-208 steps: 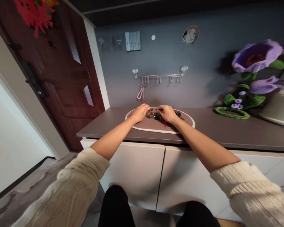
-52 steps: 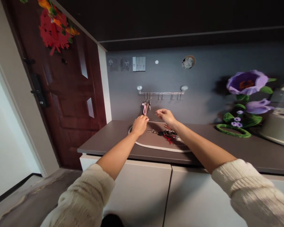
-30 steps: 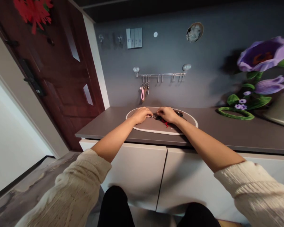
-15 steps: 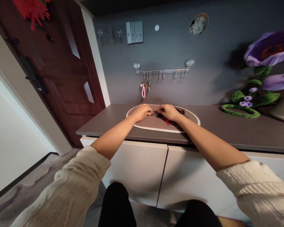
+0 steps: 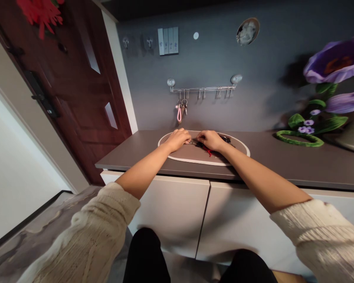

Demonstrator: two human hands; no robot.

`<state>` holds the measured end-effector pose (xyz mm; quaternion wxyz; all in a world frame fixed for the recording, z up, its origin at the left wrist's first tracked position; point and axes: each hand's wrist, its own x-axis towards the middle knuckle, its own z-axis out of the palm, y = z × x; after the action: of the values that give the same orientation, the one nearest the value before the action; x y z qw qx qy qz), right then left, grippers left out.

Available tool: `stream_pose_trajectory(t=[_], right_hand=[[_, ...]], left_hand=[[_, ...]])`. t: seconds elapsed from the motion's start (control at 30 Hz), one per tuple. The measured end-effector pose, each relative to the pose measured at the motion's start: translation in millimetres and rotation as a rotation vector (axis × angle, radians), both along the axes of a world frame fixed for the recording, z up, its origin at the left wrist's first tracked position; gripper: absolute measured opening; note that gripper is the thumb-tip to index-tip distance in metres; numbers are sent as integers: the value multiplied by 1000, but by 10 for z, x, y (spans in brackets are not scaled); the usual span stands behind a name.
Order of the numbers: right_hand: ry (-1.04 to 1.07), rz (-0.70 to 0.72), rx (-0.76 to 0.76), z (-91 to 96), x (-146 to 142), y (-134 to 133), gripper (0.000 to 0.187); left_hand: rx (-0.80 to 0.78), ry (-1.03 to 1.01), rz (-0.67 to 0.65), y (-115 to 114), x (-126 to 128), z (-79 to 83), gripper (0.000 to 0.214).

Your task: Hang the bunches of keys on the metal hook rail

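My left hand (image 5: 178, 139) rests over the left half of an oval mat (image 5: 191, 160), its fingers closed at the edge of a small metal key ring (image 5: 190, 143). Dark keys (image 5: 198, 144) lie between my two hands, joined to or beside that ring. Above them, my right hand (image 5: 210, 139) has thumb and fingers pinched together; what is in the pinch is too small to make out. A red tassel-like piece (image 5: 208, 152) lies under the right hand. Behind the right wrist are more dark items with rings (image 5: 225, 139), partly hidden by the hand.
On the wall hangs a hook rail (image 5: 203, 89) with keys and a pink strap (image 5: 179, 114). Purple fabric flowers (image 5: 336, 63) and a green ring (image 5: 299, 143) stand on the right of the countertop (image 5: 271, 161). White cabinet doors (image 5: 171, 212) are below; a dark red door (image 5: 76, 94) is at left.
My left fingers have shifted very slightly right at the key ring. Otherwise both hands stay in place, and the view has moved a touch.
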<state>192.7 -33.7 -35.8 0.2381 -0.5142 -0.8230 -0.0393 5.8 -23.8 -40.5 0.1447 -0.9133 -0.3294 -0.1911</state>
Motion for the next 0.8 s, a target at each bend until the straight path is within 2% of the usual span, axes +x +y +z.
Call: stream_pose_trajectory(t=[0.27,0.57,0.8], right_hand=[[28,-18,7,16,-1,-18,17],[99,60,53,69,-42,-75,16],[260,106,43,68,-80,-126,16]], left_hand=[[-25,-137,51,-18,8,7,12],[41,-255,78,12,32,13,14],[8,-484,38,37,71,32,13]])
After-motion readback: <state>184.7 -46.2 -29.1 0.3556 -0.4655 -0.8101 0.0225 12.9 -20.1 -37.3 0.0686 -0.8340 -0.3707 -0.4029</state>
